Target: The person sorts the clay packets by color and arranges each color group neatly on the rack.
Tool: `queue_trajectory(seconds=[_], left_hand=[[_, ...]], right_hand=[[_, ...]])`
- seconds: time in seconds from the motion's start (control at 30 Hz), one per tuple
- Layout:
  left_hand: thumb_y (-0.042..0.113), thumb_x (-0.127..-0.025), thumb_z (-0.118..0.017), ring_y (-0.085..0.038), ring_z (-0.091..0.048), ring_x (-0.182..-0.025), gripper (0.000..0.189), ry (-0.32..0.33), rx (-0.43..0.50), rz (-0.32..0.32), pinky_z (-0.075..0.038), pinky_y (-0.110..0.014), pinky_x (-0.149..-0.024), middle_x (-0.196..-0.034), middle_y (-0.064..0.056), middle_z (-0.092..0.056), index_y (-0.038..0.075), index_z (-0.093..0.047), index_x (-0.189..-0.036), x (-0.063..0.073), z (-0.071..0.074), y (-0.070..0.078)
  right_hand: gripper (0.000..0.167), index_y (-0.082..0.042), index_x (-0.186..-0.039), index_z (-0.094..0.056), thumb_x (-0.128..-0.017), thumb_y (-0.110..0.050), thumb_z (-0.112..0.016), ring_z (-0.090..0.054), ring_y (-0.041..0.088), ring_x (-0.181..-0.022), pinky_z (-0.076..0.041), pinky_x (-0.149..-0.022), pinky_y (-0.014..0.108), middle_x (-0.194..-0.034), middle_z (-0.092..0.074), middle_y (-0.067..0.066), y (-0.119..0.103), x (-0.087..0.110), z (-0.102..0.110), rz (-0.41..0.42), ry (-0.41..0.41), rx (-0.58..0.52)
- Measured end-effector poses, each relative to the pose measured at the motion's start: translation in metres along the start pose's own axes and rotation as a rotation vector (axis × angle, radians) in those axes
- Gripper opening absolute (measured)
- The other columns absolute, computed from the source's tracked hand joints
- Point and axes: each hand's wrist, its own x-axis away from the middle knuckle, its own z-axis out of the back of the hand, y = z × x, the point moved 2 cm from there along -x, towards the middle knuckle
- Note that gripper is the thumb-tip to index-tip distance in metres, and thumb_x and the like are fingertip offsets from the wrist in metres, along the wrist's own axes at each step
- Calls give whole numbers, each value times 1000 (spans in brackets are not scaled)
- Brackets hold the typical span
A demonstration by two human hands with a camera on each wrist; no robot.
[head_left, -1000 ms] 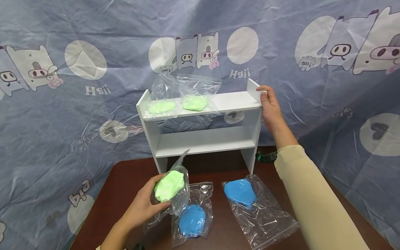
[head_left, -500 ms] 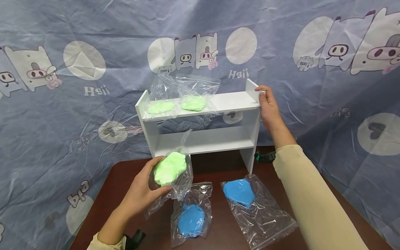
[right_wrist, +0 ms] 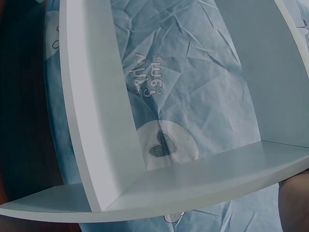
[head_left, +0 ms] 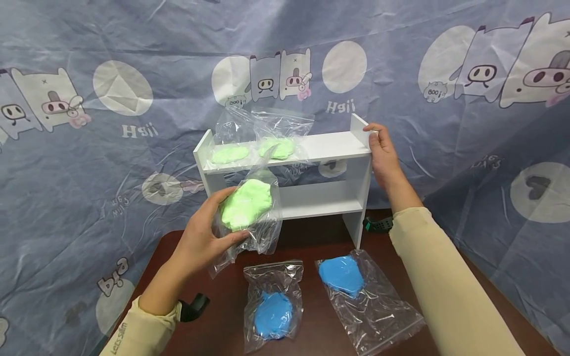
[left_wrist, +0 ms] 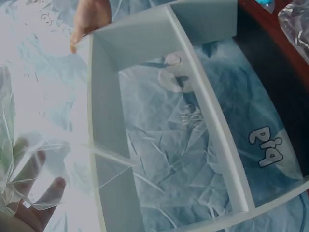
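Note:
My left hand (head_left: pixel 200 240) holds a clear zip bag with a pale green, clay-like lump (head_left: pixel 247 203), thumb below and fingers along the far side. The bag hangs in front of the left half of a small white two-tier shelf (head_left: pixel 327 145). In the left wrist view, fingers (left_wrist: pixel 50 193) show through the plastic. My right hand (head_left: pixel 384 155) grips the top of the shelf's right side panel (head_left: pixel 359 129). Two more bags with green lumps, one at the left (head_left: pixel 230 154) and one beside it (head_left: pixel 280 147), rest on the top tier.
Two bags with blue lumps lie on the dark red table (head_left: pixel 213 316): one in the middle (head_left: pixel 273 316), one at right (head_left: pixel 342 275). The shelf's lower tier (head_left: pixel 316 200) shows bare white board. A blue printed cloth (head_left: pixel 178 99) hangs behind.
My left hand has risen from above the table to in front of the shelf, carrying the bagged green lump. The right hand has stayed on the side panel.

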Motion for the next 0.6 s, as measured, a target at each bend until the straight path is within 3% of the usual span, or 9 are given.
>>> queue_trajectory(seconds=[0.3, 0.5, 0.6], left_hand=[[16, -71, -90, -29, -54, -129, 89, 60, 31, -69, -43, -46, -105, -143, -12, -55, 7, -44, -146, -33, 0, 1], [18, -72, -90, -28, -52, -132, 87, 81, 10, -127, -41, -45, -110, -141, -13, -56, 6, -46, -145, -58, 1, 5], [20, -73, -90, -28, -51, -133, 86, 78, 0, -136, -40, -44, -111, -141, -12, -56, 5, -46, -145, -71, 2, 7]], right_hand=[[26, -16, -126, -49, -107, -27, -34, -34, 24, -127, -29, -98, 29, -141, -34, -3, 18, -11, 6, 23, 27, 12], [24, -15, -123, -49, -108, -24, -34, -41, 15, -113, -32, -94, 29, -124, -40, -7, 7, -5, 1, 21, 15, -4], [24, -12, -124, -47, -108, -23, -33, -40, 16, -116, -30, -96, 30, -127, -39, -6, -1, 0, -2, 20, 13, 4]])
